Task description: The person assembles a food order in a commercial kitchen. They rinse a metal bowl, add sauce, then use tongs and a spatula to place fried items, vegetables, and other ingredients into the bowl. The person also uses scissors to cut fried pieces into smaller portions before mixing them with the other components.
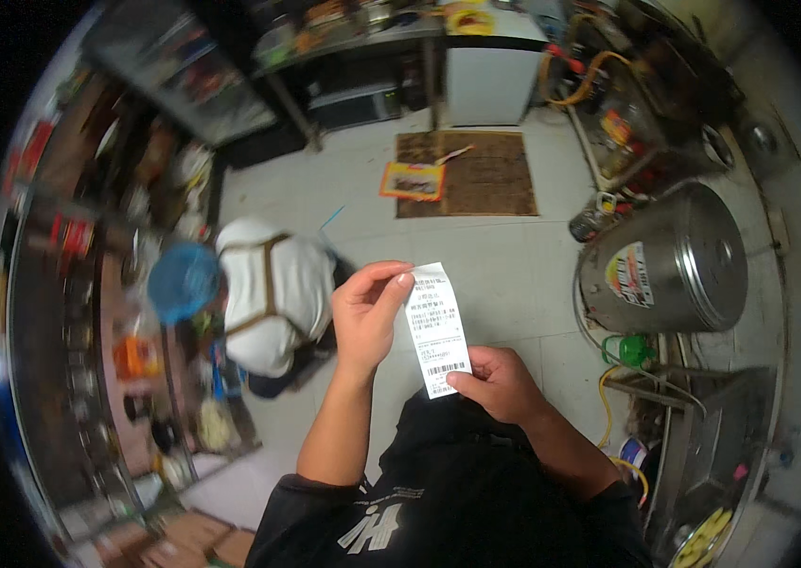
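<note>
White receipt (436,327): left hand (364,314), held farther forward, pinches its top; right hand (504,386) its bottom

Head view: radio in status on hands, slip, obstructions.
Left hand pinching paper slip near top. Right hand gripping lower end. Slip clear between hands; co-worker at left.

The person is wearing a black top (476,511) whose short, loose sleeves (291,516) are ending near the elbows, leaving both forearms (336,426) bare. On its front, a bold white marking (372,530) of blocky strokes is showing, with smaller pale lettering (408,493) running just beside it. Beyond, black cloth (433,417) is creasing softly, its garment staying unclear. The left hand (365,310) and right hand (506,383) are appearing ungloved.
</note>
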A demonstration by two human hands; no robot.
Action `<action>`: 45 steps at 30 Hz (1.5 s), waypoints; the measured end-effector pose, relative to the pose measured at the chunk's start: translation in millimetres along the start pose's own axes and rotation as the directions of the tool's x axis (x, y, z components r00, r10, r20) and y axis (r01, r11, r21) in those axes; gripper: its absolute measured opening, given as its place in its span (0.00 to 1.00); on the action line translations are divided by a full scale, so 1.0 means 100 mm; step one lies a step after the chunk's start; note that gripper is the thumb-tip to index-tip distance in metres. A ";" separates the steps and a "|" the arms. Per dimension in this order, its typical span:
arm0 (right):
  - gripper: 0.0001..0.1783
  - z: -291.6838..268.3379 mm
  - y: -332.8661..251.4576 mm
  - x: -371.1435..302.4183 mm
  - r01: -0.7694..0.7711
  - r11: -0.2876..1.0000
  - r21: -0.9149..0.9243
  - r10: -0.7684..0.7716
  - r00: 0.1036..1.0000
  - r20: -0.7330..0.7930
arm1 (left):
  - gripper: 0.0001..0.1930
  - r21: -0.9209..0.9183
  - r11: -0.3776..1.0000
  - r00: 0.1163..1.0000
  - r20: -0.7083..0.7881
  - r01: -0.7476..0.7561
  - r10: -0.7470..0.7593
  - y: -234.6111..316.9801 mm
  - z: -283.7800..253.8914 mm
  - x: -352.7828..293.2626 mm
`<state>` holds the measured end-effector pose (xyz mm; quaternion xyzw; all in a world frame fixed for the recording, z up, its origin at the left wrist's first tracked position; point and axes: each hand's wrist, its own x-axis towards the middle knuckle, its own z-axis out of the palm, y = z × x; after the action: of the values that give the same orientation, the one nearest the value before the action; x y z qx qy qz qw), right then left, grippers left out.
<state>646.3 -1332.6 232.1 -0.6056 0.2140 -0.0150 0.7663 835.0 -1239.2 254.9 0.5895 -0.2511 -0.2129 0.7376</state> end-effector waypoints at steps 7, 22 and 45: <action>0.11 -1.62 -0.59 1.12 -0.034 0.999 -0.018 0.031 0.987 -0.156 | 0.06 0.086 0.996 0.959 0.280 0.028 -0.051 -0.50 1.28 2.15; 0.11 -4.41 -2.31 5.09 0.226 0.933 -0.281 -0.260 0.962 -0.088 | 0.03 0.256 0.962 0.995 0.018 0.093 -0.101 -1.56 2.34 5.77; 0.14 -8.95 -5.93 11.07 0.434 0.712 -0.553 -0.667 0.663 -0.339 | 0.05 0.103 0.843 0.831 0.141 0.528 -0.537 -2.96 2.68 10.10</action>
<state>1481.9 -2628.1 287.0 -0.7658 0.2097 -0.3672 0.4846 1454.4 -2123.8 135.0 0.6382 -0.1432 -0.4500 0.6080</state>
